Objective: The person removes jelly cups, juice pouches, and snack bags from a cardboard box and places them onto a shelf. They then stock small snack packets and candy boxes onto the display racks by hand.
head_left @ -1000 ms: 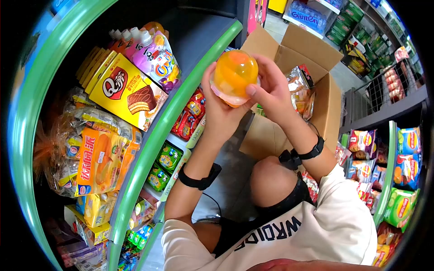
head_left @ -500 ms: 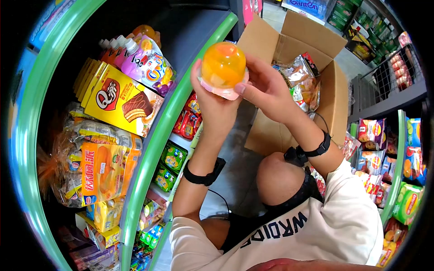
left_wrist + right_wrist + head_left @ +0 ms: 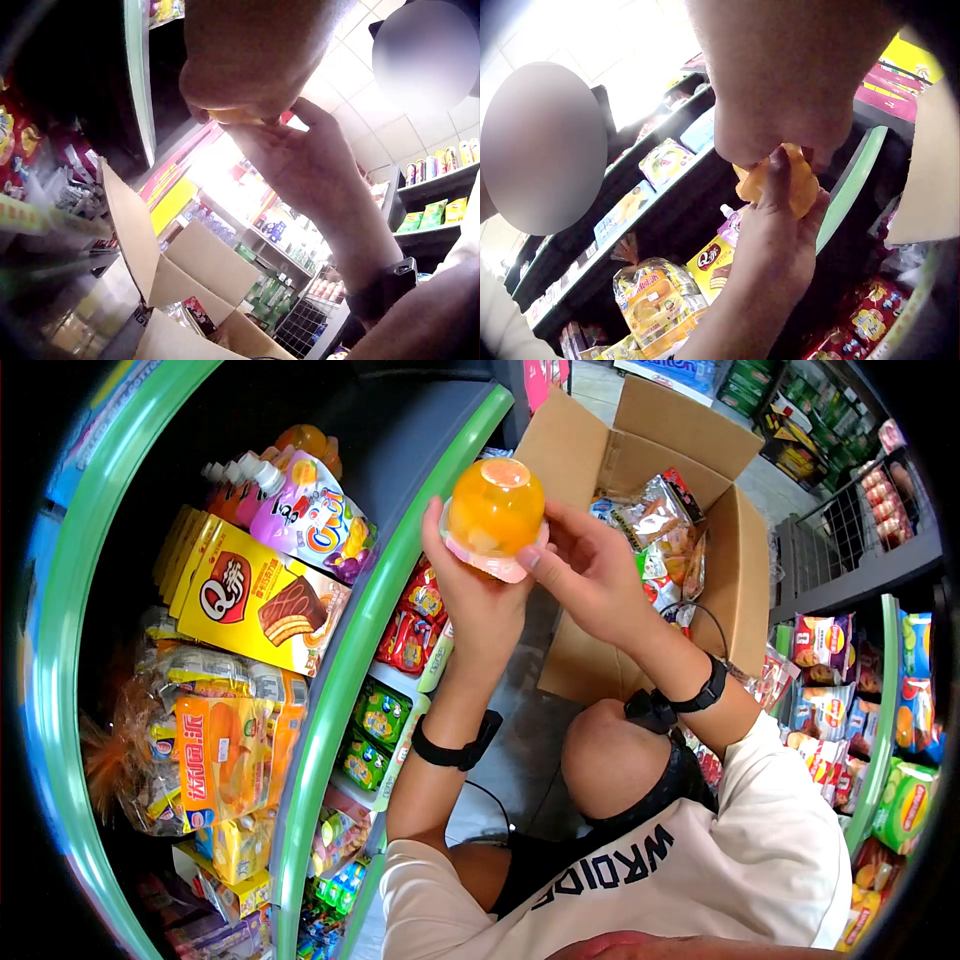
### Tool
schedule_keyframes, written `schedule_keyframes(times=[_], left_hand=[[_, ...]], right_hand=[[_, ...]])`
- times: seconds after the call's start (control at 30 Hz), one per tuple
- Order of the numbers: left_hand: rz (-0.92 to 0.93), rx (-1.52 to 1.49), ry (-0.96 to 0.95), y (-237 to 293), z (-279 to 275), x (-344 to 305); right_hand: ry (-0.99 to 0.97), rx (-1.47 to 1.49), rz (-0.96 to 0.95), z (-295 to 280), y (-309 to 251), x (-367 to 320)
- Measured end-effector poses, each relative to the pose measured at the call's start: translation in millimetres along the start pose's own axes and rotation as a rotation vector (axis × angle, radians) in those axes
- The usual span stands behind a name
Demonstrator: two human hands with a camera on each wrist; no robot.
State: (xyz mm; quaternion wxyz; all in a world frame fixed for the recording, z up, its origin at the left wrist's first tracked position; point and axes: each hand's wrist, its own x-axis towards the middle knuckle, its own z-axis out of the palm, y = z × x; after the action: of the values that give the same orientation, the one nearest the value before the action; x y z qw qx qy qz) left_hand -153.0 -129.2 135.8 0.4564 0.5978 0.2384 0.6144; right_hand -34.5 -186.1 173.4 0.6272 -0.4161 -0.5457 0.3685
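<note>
In the head view both hands hold a dome-shaped fruit jelly cup (image 3: 495, 510), orange and see-through, with a pale pink rim at its lower end. My left hand (image 3: 478, 605) cups it from below and the left. My right hand (image 3: 592, 565) grips its right side, thumb on the rim. From the right wrist, the left thumb lies across the crinkled orange underside of the jelly cup (image 3: 799, 184). Only an orange sliver of it shows between the hands in the left wrist view.
A green-edged shelf (image 3: 375, 595) on the left bears yellow snack boxes (image 3: 255, 595), spouted pouches (image 3: 315, 520) and bagged pastries (image 3: 230, 750). Beyond the right hand stands an open cardboard box (image 3: 735, 585) with packaged snacks inside. Chip bags (image 3: 825, 640) fill a rack at right.
The jelly cup and both hands have shifted slightly left in the head view. The cup's top has tipped more toward the camera, and both hands keep their hold.
</note>
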Motion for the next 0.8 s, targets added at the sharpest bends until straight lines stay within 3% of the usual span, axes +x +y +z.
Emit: schedule_keyframes(times=[0.13,0.2,0.8], left_hand=[[0.052,0.06,0.007,0,-4,2],[0.093,0.233,0.014,0,-6,4],[0.167,0.251,0.032,-5,-8,7]], right_hand=[[-0.01,0.065,-0.01,4,1,3],[-0.017,0.062,-0.023,3,1,5],[-0.141,0.033,0.0,-5,-1,12]])
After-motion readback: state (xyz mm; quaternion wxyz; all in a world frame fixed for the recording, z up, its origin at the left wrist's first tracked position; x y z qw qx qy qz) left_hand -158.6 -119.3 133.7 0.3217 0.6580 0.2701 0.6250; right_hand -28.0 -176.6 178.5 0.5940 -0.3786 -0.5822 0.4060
